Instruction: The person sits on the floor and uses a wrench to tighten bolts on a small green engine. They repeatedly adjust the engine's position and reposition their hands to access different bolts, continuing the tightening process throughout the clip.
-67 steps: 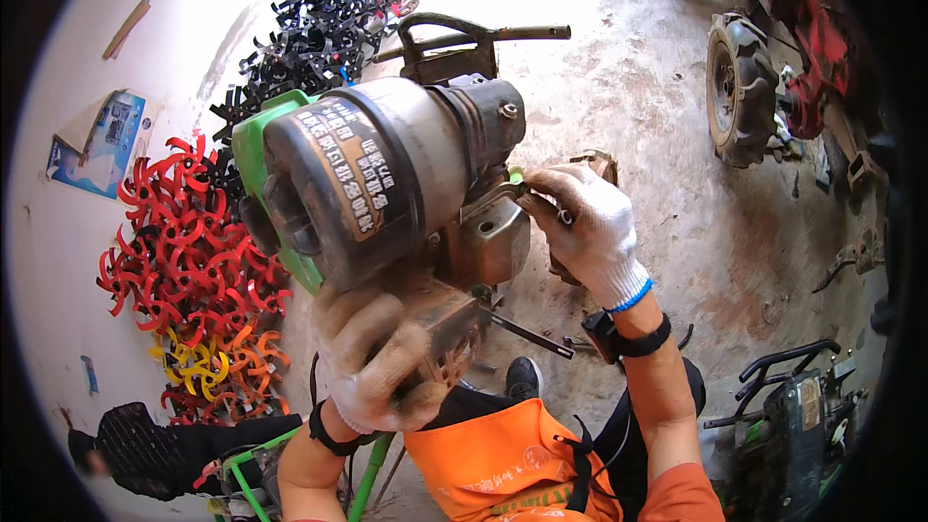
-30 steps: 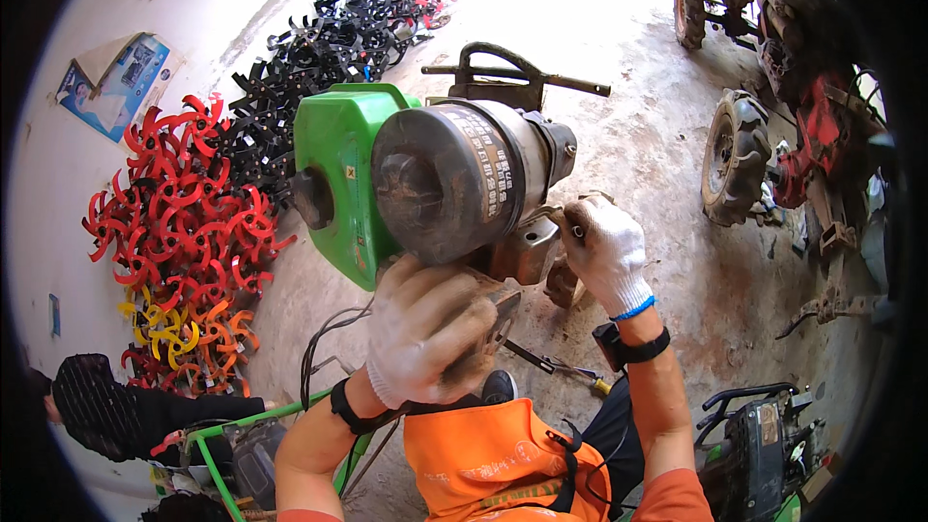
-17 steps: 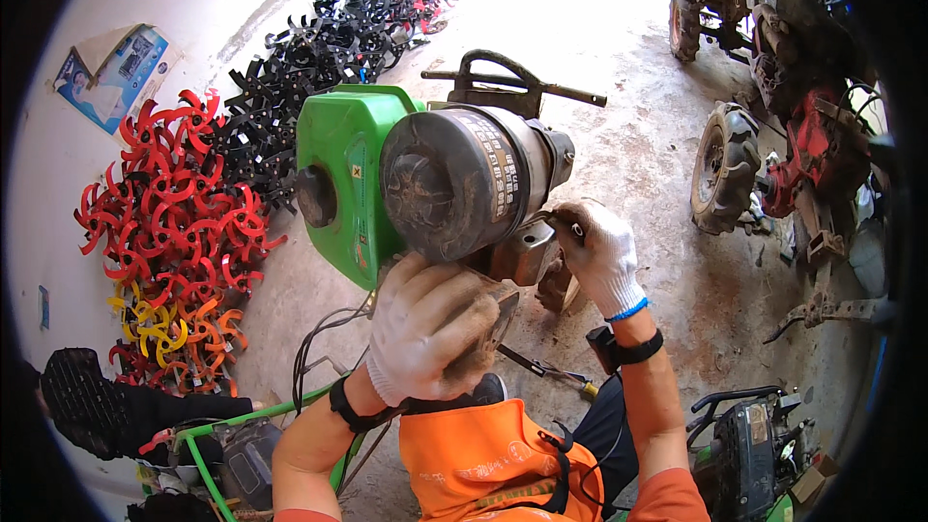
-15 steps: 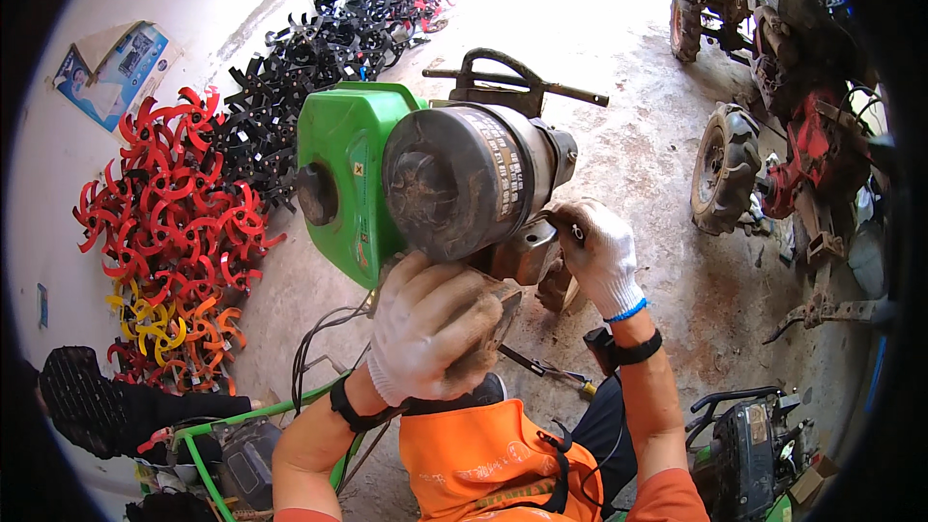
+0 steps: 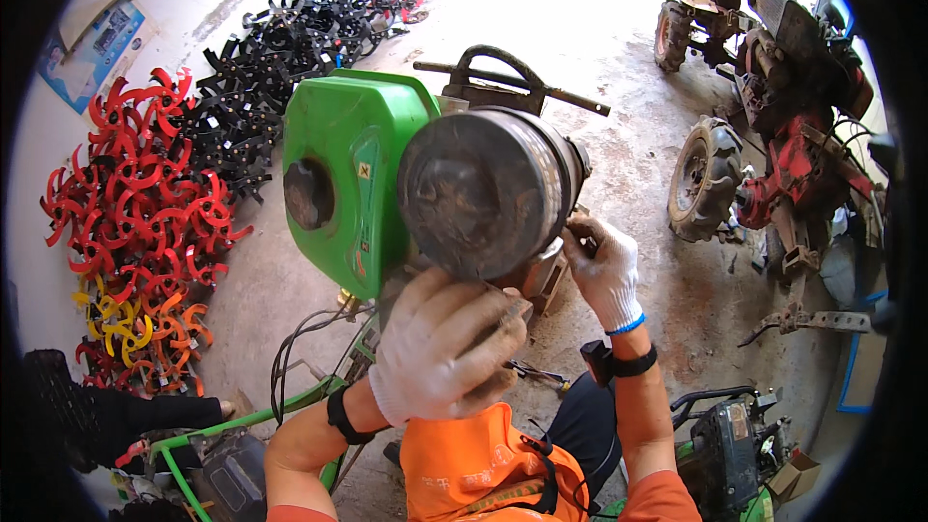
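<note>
My left hand, in a soiled white knit glove, is just below the round black air cleaner of a small engine. Its fingers are curled, and what lies under them is mostly hidden. At the right side of the same engine, my gloved right hand has thumb and forefinger pinched close to a metal bracket; anything between those fingertips is too small to name. A green fuel tank with a black cap adjoins the air cleaner on the left.
Red tiller blades and black ones lie heaped along the left wall. A muddy tractor with a treaded wheel stands at right. Green handlebars and black cables are near my left forearm. Another person's dark sleeve shows at lower left.
The view has shifted, and the engine's top sits nearer. My left hand has moved slightly right, its fingers more curled. The right hand remains beside the bracket.
</note>
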`<action>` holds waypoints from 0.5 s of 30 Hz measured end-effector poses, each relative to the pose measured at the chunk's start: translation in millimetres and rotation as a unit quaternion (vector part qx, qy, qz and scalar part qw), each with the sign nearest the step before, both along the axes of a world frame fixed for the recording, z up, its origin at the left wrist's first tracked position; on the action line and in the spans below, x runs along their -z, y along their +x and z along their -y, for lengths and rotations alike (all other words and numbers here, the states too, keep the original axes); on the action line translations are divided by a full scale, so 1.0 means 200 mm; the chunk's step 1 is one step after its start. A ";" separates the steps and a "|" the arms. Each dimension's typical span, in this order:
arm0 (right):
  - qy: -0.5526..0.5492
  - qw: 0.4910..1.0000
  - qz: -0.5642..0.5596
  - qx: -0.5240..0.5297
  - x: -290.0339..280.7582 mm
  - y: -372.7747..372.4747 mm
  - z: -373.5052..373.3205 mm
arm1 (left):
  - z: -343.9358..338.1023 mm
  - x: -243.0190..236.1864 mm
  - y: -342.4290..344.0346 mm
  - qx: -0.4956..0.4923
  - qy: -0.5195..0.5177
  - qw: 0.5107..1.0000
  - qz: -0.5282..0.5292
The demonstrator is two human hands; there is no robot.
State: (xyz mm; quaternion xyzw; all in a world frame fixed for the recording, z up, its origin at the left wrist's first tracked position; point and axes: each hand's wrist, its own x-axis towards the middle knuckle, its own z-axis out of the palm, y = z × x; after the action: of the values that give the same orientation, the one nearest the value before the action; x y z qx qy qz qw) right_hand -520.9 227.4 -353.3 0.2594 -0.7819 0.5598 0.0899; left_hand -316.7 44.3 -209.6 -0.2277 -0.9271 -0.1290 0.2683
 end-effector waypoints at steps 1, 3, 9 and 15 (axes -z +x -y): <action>-0.006 1.000 -0.002 -0.003 0.00 0.01 -0.01 | 0.00 0.00 0.00 -0.001 0.006 1.000 0.030; 0.036 0.999 -0.006 0.018 -0.01 0.02 -0.02 | 0.00 0.00 0.00 -0.002 0.011 0.999 0.032; 0.004 0.979 0.203 0.020 0.02 0.02 -0.03 | 0.01 -0.09 -0.01 0.004 0.087 0.991 0.103; -0.151 0.885 0.440 0.027 -0.05 -0.02 -0.04 | 0.08 -0.21 -0.01 0.046 0.153 0.961 0.228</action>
State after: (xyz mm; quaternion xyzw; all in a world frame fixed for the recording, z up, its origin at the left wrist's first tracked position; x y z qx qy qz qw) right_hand -525.7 235.3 -342.4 -0.0520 -0.6537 0.7252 -0.2099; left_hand -318.9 28.9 -167.4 -0.1908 -0.9215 -0.3297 0.0756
